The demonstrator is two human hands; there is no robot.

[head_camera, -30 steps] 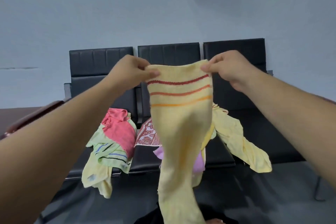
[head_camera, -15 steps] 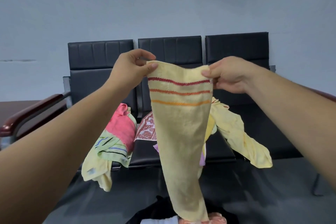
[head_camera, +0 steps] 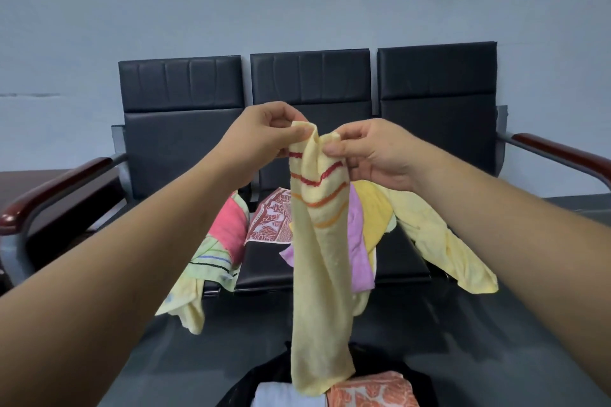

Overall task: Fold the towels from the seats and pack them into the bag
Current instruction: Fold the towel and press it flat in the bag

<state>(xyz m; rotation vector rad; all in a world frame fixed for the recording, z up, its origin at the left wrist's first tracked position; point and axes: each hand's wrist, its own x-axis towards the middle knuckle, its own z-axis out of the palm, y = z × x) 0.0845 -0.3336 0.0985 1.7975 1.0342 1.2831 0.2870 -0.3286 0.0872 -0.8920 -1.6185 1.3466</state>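
Two hands bring the top corners of a striped yellow towel (head_camera: 317,274) together.
The left hand (head_camera: 264,135) and right hand (head_camera: 370,155) each pinch a top corner between thumb and fingers, in the air before the middle seat (head_camera: 264,264). The towel's lower end hangs over the bag (head_camera: 420,380). The cloth looks light, soft and limp, likely to sag and twist unless held by its corners or hem. Other towels (head_camera: 360,241) lie heaped toward the seats' front edge.
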